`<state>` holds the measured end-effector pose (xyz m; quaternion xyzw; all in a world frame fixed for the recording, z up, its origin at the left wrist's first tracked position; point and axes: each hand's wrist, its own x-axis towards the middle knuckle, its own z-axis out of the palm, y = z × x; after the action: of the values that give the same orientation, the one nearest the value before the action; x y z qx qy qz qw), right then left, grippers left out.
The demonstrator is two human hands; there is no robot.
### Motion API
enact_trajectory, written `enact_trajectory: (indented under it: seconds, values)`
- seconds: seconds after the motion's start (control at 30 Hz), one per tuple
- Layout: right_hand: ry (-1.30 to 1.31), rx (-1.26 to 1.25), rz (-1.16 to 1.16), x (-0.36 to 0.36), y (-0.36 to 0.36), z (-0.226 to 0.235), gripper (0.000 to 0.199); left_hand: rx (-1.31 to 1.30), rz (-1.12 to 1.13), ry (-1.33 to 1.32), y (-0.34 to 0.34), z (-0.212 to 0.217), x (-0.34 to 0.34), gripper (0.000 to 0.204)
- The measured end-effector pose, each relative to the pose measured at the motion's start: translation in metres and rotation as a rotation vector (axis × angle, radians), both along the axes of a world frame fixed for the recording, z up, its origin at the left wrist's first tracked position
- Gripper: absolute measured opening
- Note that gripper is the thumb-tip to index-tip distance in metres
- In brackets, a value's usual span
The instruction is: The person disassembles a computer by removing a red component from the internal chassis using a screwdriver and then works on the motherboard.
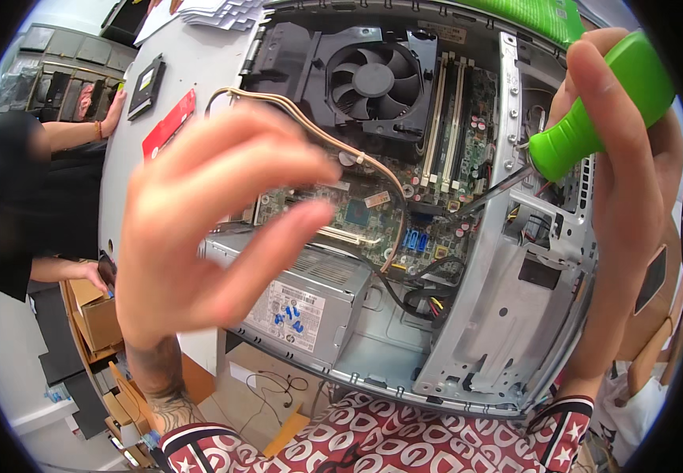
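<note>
An opened desktop computer case (467, 323) lies in front of me, its circuit board (357, 209) showing. My right hand (629, 177) grips a screwdriver (574, 146) by its green handle; the shaft slants down-left over the case's metal rail, its tip near the board's blue connectors (415, 240). Blurred by motion, my left hand (187, 236) hovers above the case's left side, thumb and fingers curved apart with nothing visible between them. A black cooling fan (373, 80) sits at the far side, with a tan cable (381, 169) looping past it. The silver power supply (298, 307) is partly behind my left hand.
On the white table (223, 59) left of the case lie a red packet (169, 124), a black drive (146, 87) and papers (223, 14). Another person (30, 197) leans there. A green package (526, 17) lies beyond the case; a phone (651, 277) is at right.
</note>
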<state>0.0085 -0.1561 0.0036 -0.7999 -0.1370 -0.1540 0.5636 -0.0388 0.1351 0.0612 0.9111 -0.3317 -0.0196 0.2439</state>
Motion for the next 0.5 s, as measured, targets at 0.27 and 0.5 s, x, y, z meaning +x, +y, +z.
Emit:
enact_trajectory:
  seconds: [0.27,0.5]
  values:
    - [-0.060,-0.231,0.084,-0.007,-0.010,0.001,0.034,0.278,0.271,-0.069,0.023,-0.056,-0.094,0.076]
    - [0.074,0.005,0.168,0.005,-0.032,-0.003,0.031,0.045,0.361,-0.169,0.017,-0.072,-0.093,0.085]
